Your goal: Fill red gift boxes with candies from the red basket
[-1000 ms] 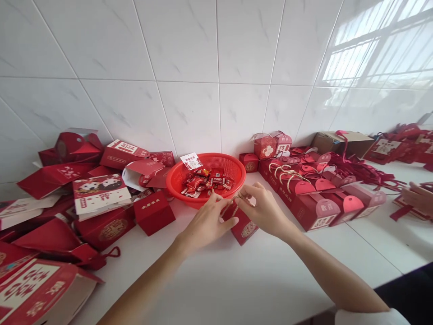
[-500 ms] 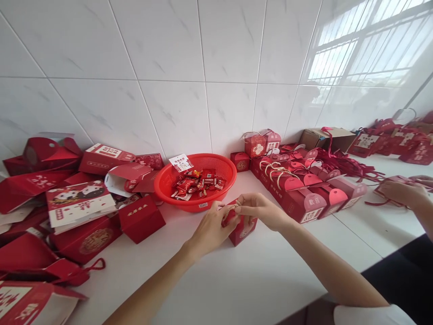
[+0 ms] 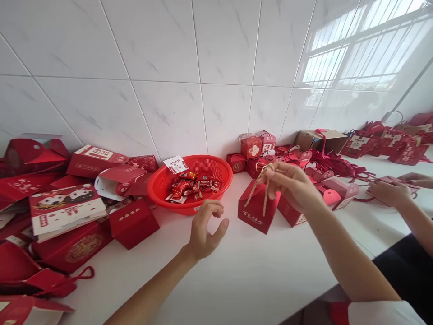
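A red box with gold lettering (image 3: 255, 212) hangs from its twisted gold cord handle (image 3: 266, 192). My right hand (image 3: 287, 183) pinches that cord at the top, with the box below and left of the fingers. To the left, my left hand (image 3: 206, 228) is empty, its fingers curved and thumb apart, just in front of the red plastic basket (image 3: 158, 201). Wrapped sweets (image 3: 192, 185) and a white printed card (image 3: 176, 164) lie in the basket.
Red boxes (image 3: 135, 223) are piled at the left. Behind my right hand are rows of closed boxes (image 3: 292, 212), red ribbons (image 3: 333, 164) and a cardboard box (image 3: 304, 140). At the right, another person's hands (image 3: 389, 192) touch a flat red piece. A tiled wall (image 3: 169, 113) stands behind.
My left hand has let go of the box and its fingers have opened. My right hand has lifted the box by its cord and moved it to the right.
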The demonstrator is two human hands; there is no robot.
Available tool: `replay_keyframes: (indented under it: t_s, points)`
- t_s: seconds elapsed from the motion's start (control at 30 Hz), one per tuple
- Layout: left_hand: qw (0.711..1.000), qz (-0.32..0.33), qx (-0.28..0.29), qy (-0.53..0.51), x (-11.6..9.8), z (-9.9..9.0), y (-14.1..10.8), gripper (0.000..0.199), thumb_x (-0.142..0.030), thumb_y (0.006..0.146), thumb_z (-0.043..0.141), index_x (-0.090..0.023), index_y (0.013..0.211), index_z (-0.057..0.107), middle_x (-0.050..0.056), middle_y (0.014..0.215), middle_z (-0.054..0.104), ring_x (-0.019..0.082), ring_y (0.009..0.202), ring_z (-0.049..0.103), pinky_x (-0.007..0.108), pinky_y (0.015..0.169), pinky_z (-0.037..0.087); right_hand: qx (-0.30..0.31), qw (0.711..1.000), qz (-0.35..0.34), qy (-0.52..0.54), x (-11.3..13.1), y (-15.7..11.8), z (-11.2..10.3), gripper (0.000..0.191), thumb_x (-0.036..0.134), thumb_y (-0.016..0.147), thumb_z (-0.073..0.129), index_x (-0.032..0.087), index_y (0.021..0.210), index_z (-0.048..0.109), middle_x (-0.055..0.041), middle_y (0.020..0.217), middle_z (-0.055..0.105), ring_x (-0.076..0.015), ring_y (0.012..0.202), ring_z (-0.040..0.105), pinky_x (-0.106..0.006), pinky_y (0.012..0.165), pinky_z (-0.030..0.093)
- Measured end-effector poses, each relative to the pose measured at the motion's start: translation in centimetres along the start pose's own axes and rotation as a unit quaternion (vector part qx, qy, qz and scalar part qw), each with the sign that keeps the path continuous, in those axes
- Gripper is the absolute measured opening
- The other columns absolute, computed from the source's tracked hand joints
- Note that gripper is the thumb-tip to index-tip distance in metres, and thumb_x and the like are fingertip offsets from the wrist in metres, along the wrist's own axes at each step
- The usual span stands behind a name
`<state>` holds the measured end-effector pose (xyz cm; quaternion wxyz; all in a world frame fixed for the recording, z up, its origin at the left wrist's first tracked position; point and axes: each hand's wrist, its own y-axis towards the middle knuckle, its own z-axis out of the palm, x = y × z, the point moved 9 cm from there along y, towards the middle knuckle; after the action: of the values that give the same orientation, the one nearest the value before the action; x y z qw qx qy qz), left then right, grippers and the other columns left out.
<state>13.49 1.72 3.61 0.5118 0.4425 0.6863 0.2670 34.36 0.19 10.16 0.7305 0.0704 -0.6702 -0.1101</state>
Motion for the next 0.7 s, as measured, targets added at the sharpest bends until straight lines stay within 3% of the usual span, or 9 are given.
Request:
replay_keyframes:
  t_s: [0.13,0.27,0.37,0.5,0.7]
  points:
    - [0.989,-0.025,0.119,-0.078,0.4,3.4,-2.0,0.009,-0.018,0.089,0.057,-0.021,0.083,0.051,-0.001,0.076,0.056,0.013,0.069,0.053,0.025,0.063,0.048,-0.084,0.993,-0.062,-0.057,4.9,0.9,-5.2,0.028,0.036,0.074,0.084,0.019,0.075,0.062,0.0004,0.068,0.067,-0.0079,0.045,0.056,-0.021,0.043,0.045]
    - [0.95,-0.098,0.262,-0.134,1.0,8.0,-6.0,0.004,-0.019,0.085,0.06,-0.019,0.081,0.058,0.001,0.076,0.061,0.011,0.066,0.054,0.023,0.064,0.048,-0.19,0.97,-0.093,-0.117,8.6,2.5,-11.4,0.022,0.031,0.077,0.08,0.021,0.073,0.06,0.0005,0.066,0.063,-0.0091,0.046,0.054,-0.024,0.045,0.044]
    - [0.921,-0.127,0.339,-0.146,0.7,10.0,-8.3,0.002,-0.018,0.081,0.061,-0.019,0.08,0.063,0.001,0.076,0.062,0.01,0.064,0.053,0.021,0.062,0.046,-0.277,0.945,-0.104,-0.137,10.2,4.4,-15.9,0.021,0.025,0.078,0.077,0.022,0.07,0.058,0.0012,0.061,0.059,-0.0108,0.047,0.052,-0.026,0.047,0.044]
    - [0.903,-0.144,0.379,-0.144,0.5,10.8,-9.6,0.008,-0.019,0.08,0.06,-0.019,0.08,0.069,0.001,0.074,0.062,0.011,0.063,0.053,0.022,0.062,0.046,-0.325,0.926,-0.103,-0.16,10.0,8.6,-20.6,0.024,0.024,0.078,0.077,0.025,0.07,0.054,0.0028,0.058,0.057,-0.0116,0.048,0.05,-0.028,0.049,0.042]
    - [0.874,-0.204,0.403,-0.181,3.4,12.6,-11.9,0.017,-0.035,0.083,0.067,-0.021,0.073,0.068,0.002,0.074,0.063,0.014,0.066,0.057,0.024,0.063,0.049,-0.38,0.891,-0.088,-0.233,7.5,15.7,-25.5,0.03,0.036,0.084,0.071,0.025,0.07,0.047,0.0042,0.054,0.051,-0.0125,0.051,0.05,-0.028,0.053,0.044]
